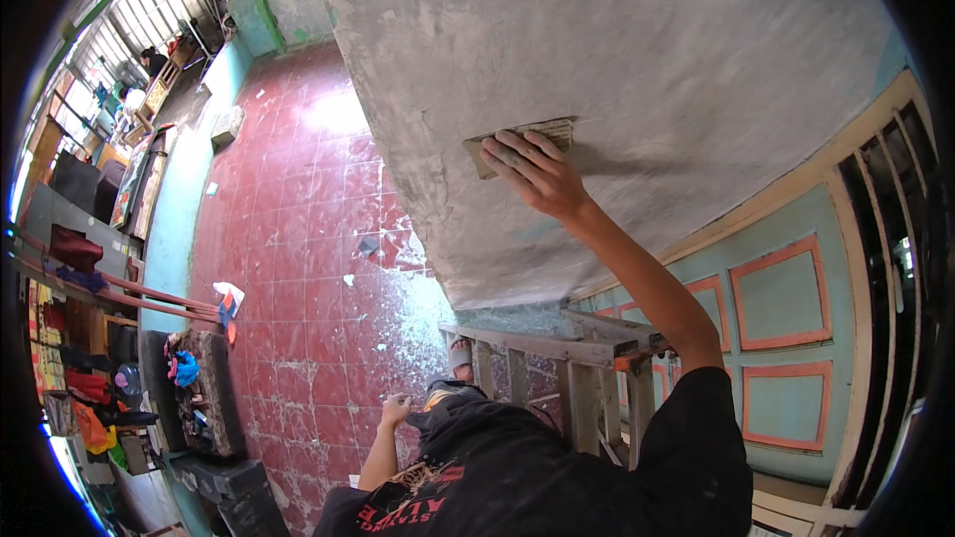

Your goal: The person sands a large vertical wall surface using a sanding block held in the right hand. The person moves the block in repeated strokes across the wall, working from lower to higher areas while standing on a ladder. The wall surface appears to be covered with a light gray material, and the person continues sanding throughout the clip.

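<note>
My right hand (537, 172) presses a flat, rectangular beige-grey piece (481, 155) against the rough grey wall (617, 50). It resembles a folded sheet of sandpaper, though its exact kind is unclear. The fingers lie across its face, and its edges stick out on both sides. Low down beside my leg, my left hand (395, 410) is away from the wall with its fingers loosely curved and nothing visible in it. A wooden ladder (542, 345) stands close by my body, below my right arm. One sandalled foot (461, 358) shows beside it.
Red floor tiles (288, 239) spread to the left, with pale dust and crumbs near the wall's base. A green panelled door (781, 308) with orange trim is at right, next to barred openings. At left are a low light-blue wall (164, 239), clothes (90, 418) and a dark bench (214, 393).
</note>
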`<state>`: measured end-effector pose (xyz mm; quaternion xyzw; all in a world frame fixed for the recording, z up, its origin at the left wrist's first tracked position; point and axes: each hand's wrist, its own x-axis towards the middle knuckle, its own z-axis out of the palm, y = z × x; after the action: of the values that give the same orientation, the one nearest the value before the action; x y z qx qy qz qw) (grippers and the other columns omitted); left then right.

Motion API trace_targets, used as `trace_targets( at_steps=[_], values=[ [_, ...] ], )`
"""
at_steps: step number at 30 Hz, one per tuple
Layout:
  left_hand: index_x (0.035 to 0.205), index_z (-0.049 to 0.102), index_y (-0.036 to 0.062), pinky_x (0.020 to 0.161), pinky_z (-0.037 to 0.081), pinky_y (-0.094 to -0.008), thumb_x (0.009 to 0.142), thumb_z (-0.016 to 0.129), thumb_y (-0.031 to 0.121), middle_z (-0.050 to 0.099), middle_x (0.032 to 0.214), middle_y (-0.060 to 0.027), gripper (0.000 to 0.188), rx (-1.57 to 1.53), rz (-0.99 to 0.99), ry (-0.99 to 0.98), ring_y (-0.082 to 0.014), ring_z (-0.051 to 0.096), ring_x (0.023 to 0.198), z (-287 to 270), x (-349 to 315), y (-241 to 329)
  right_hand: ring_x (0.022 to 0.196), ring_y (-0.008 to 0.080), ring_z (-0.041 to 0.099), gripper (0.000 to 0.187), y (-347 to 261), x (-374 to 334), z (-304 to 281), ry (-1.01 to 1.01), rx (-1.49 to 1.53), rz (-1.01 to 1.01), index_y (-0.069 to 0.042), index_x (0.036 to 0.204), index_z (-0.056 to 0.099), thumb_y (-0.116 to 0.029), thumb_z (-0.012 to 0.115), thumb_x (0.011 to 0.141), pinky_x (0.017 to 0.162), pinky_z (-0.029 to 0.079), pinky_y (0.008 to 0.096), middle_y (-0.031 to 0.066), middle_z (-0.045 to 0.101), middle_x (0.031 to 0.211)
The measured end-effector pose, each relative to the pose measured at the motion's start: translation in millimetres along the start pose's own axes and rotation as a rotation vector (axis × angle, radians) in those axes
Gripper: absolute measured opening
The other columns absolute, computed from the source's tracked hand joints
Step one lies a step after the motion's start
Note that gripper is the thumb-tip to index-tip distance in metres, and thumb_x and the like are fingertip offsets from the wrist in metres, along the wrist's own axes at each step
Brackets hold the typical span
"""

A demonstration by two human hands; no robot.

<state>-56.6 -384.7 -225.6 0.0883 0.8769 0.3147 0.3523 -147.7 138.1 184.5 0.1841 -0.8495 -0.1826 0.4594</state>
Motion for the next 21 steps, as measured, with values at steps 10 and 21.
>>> trace_targets(
  at_steps=[10,21],
  values=[
    [0.105,0.073,0.0015,0.084,0.055,-0.0369,0.088,0.064,0.024,0.073,0.097,-0.018,0.03,-0.054,0.044,0.054,-0.0295,0.072,0.093,-0.9,24.2,9.9,0.129,0.0215,0.055,0.039,41.6,106.8,-31.1,0.271,-0.053,0.1,-0.011,0.12,0.069,0.0,0.067,0.082,0.112,0.041,0.039,0.0022,0.063,0.132],
    [0.104,0.073,0.0028,0.083,0.056,-0.036,0.088,0.065,0.025,0.074,0.095,-0.0169,0.029,-0.048,-0.002,0.089,-0.0273,0.072,0.092,12.7,-4.3,-17.0,0.13,0.0171,0.054,0.041,0.5,56.7,7.4,0.142,0.112,0.036,-0.011,0.129,0.063,-0.004,0.06,0.089,0.111,0.043,0.0334,0.0014,0.06,0.137]
  ],
)
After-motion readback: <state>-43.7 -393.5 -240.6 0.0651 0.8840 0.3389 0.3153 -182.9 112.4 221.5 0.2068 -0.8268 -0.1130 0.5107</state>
